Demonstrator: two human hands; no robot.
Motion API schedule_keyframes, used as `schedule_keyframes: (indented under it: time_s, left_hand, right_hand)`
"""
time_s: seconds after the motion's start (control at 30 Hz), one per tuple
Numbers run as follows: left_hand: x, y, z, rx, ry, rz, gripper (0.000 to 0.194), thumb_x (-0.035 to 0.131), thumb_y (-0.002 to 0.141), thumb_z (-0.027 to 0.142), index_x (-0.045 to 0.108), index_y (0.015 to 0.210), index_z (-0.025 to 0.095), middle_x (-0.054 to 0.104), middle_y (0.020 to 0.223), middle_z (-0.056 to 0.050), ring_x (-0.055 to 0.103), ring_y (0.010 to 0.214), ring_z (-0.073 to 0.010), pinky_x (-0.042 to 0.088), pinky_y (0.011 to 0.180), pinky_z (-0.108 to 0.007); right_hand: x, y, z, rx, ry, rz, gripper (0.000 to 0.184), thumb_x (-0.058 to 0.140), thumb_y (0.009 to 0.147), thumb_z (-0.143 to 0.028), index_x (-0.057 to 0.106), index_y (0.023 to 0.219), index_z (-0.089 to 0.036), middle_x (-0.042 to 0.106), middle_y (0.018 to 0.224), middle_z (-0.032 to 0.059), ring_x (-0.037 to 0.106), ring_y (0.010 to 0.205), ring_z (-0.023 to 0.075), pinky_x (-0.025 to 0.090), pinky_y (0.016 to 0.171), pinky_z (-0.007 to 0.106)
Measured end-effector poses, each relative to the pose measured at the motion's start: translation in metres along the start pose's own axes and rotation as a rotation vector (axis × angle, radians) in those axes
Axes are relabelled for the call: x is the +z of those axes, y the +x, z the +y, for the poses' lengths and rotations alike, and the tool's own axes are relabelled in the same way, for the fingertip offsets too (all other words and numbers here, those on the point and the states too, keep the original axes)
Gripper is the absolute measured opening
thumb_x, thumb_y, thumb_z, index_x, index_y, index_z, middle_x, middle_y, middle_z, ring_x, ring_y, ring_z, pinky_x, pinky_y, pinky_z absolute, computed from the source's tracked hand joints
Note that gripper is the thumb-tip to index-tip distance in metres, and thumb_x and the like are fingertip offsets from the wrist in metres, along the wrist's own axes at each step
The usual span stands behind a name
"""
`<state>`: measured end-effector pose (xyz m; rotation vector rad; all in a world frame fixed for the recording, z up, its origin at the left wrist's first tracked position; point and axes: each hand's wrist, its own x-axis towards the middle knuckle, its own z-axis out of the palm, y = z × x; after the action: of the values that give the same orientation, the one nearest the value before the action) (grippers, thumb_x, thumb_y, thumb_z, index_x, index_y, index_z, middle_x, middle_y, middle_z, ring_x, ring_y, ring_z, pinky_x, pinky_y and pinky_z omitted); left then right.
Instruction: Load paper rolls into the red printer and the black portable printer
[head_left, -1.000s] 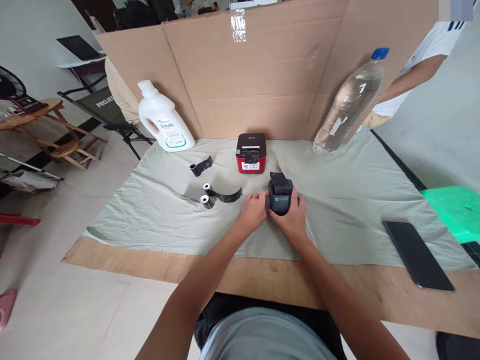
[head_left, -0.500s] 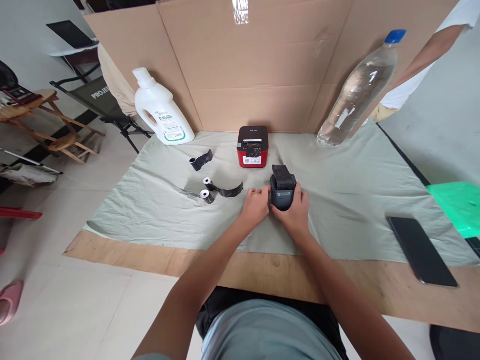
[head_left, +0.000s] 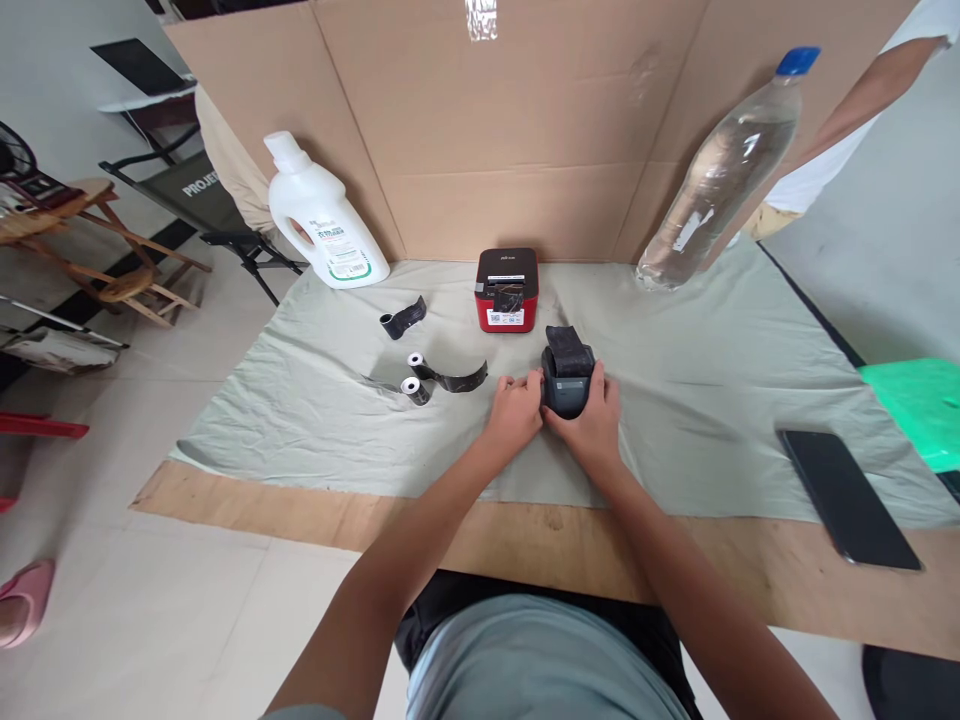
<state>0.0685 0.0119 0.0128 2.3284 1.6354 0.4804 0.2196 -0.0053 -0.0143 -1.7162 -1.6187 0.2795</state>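
Note:
A small dark portable receipt printer [head_left: 568, 396] rests on the cloth with a strip of black paper [head_left: 568, 349] folded out over its far end. My right hand [head_left: 595, 420] wraps its right side and near corner. Fingers curled, my left hand [head_left: 516, 412] presses against the printer's left side; its fingertips are partly hidden there. To the left lie two small paper rolls, a near one [head_left: 415, 390] and another [head_left: 417, 364] with a dark strip unrolled. Farther back is a third dark roll [head_left: 403, 317]. Behind them stands a red and black label printer [head_left: 507, 290] with dark paper at its slot.
A white detergent bottle [head_left: 321, 215] and a clear blue-capped bottle [head_left: 724, 170] lean against the cardboard panel [head_left: 510, 130]. A black phone [head_left: 847, 495] and a green object [head_left: 919, 405] lie at right. The table's wooden front edge [head_left: 525, 525] shows. People are partly visible behind the panel.
The view has shifted slightly. Both hands stay at the portable printer with almost the same grip, and the objects on the cloth keep their places.

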Motion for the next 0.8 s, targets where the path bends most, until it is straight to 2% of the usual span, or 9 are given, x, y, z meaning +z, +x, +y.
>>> schedule_keyframes:
  time_s: [0.23,0.8]
  left_hand:
    - [0.0,-0.0019,0.003,-0.007,-0.038,0.003,0.051,0.052,0.08,0.0,0.048,0.13,0.012,0.072,0.115,-0.02,0.067,0.113,-0.0338,0.038,0.102,-0.046]
    - [-0.0006,-0.003,0.0055,-0.042,0.011,-0.012,0.051,0.049,0.083,0.003,0.046,0.132,0.014,0.072,0.12,-0.016,0.066,0.115,-0.0291,0.038,0.102,-0.042]
  right_hand:
    - [0.0,-0.0004,0.0003,-0.006,-0.015,-0.001,0.114,0.073,0.073,-0.06,0.015,0.161,-0.017,0.047,0.131,0.0195,0.05,0.122,0.0381,0.043,0.103,0.056]
    - [-0.0032,0.0002,-0.0034,0.029,0.01,-0.033,0.115,0.075,0.07,-0.056,0.018,0.161,-0.014,0.047,0.132,0.0204,0.049,0.124,0.0388,0.041,0.106,0.057]
